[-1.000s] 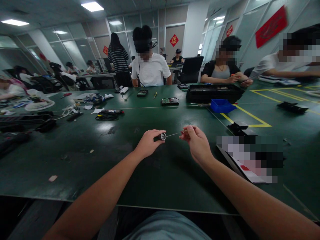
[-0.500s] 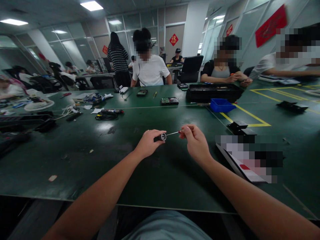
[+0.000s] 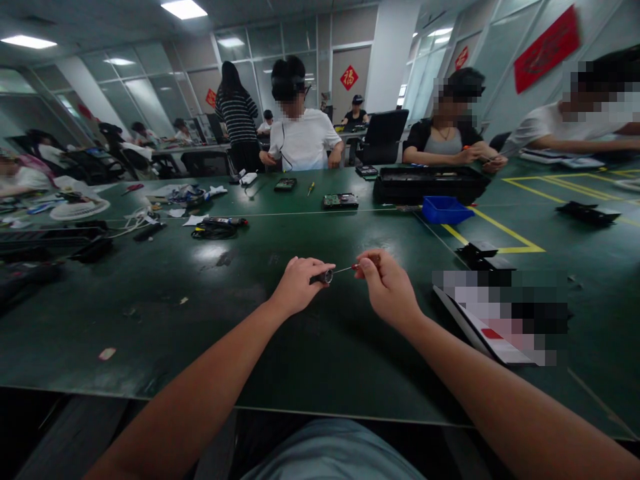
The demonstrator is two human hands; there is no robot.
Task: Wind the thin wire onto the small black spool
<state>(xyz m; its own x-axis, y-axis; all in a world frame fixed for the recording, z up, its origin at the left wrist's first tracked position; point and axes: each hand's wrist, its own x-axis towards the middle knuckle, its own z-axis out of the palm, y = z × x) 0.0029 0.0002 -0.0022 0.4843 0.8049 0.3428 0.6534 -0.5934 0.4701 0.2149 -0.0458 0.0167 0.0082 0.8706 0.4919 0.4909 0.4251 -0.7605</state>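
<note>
My left hand (image 3: 298,287) is closed around a small black cylinder with a silver end (image 3: 323,276), held just above the green table (image 3: 310,347). My right hand (image 3: 387,287) pinches the red handle of a thin screwdriver (image 3: 346,269). Its metal shaft points left and its tip sits at the silver end of the cylinder. Both hands are close together in the middle of the view.
A black case and papers (image 3: 500,313) lie right of my right hand. Farther back are a blue bin (image 3: 444,209), a long black tray (image 3: 430,184), a circuit board (image 3: 340,201) and black cables (image 3: 216,230). Other people sit across and at the right.
My right hand has moved slightly left, bringing the screwdriver closer into the cylinder. My left hand has stayed nearly still.
</note>
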